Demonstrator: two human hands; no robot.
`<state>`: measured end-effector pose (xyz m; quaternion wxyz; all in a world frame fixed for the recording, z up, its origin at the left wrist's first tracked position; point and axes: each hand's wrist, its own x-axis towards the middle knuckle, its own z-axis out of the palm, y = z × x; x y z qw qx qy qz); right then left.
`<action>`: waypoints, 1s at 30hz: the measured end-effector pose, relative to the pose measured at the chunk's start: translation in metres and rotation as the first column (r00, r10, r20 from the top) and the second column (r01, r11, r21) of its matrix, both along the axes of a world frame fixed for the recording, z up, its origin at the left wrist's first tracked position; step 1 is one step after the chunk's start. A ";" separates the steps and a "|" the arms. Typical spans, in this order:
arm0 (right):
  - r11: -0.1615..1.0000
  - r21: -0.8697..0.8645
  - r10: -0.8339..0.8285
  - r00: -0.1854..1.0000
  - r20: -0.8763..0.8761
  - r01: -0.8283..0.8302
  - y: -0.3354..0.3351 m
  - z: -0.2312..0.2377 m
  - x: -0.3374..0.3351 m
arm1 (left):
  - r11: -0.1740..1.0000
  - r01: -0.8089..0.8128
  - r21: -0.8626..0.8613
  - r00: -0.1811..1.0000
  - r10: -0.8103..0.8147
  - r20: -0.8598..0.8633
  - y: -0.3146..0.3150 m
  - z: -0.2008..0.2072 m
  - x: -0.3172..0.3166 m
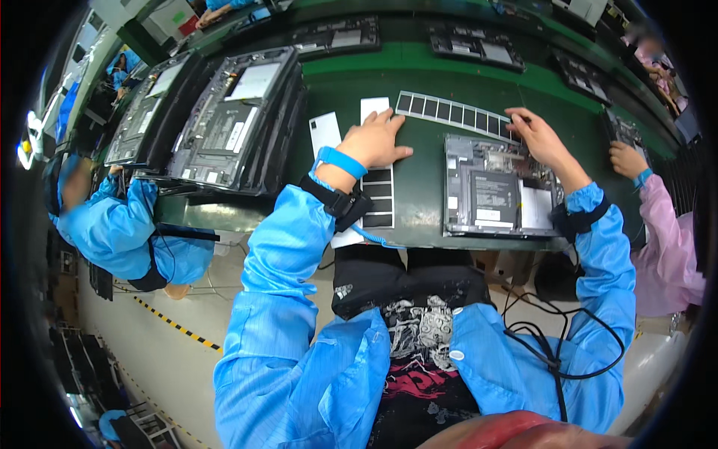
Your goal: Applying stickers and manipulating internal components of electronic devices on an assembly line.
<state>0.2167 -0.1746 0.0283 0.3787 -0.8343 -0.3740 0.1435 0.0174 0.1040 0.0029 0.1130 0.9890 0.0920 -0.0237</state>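
Note:
My left hand lies palm down with fingers spread on a white sheet, its thumb stretched to the right. Below the wrist, a strip of black rectangular pads runs toward the table's edge. My right hand is over the top edge of an opened laptop base, thumb and forefinger bent together near the right end of a white-edged strip of black pads. Whatever may be between those fingertips is too small to make out. The base shows a black battery and a silver plate.
Stacked laptop bases stand at the left of the green table. More bases lie along the far side. A white card is beside my left wrist. Co-workers sit left and right; a pink-sleeved hand touches another base.

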 end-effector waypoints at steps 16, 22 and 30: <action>0.987 -0.122 0.129 0.971 0.203 -0.105 0.017 0.004 0.018 | 0.971 0.238 -0.034 0.961 -0.230 0.150 -0.027 -0.002 0.008; 0.991 0.135 -0.009 0.999 -0.049 0.015 0.081 0.048 -0.020 | 0.981 0.165 0.106 0.976 -0.178 0.126 -0.018 -0.013 0.003; 0.946 0.318 0.069 0.920 -0.385 0.062 0.130 -0.012 -0.038 | 0.985 0.142 0.098 0.983 -0.152 0.102 -0.021 -0.009 0.009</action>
